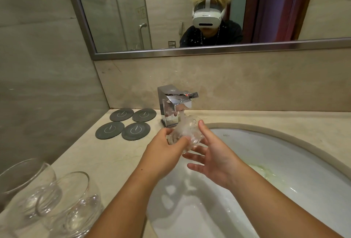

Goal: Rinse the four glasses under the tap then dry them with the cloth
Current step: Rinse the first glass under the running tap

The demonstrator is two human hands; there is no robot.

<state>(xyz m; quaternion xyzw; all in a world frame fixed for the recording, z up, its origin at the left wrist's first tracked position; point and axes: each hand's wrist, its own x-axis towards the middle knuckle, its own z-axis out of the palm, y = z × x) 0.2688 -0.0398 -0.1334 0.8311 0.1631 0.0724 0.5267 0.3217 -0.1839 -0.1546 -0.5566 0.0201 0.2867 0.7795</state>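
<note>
A clear glass (187, 130) is held under the running chrome tap (171, 103), with water pouring into it. My left hand (165, 149) grips the glass from the left, thumb across its front. My right hand (210, 154) touches its right side and underside with straight, spread fingers. Two more clear glasses (28, 186) (76, 199) stand on the counter at the lower left, close together. I see no cloth in the head view.
The white oval sink (284, 161) lies below my hands, with a pale green patch near its drain. Several dark round coasters (123, 124) lie on the beige counter (95, 158) left of the tap. A mirror (190, 10) hangs above the backsplash.
</note>
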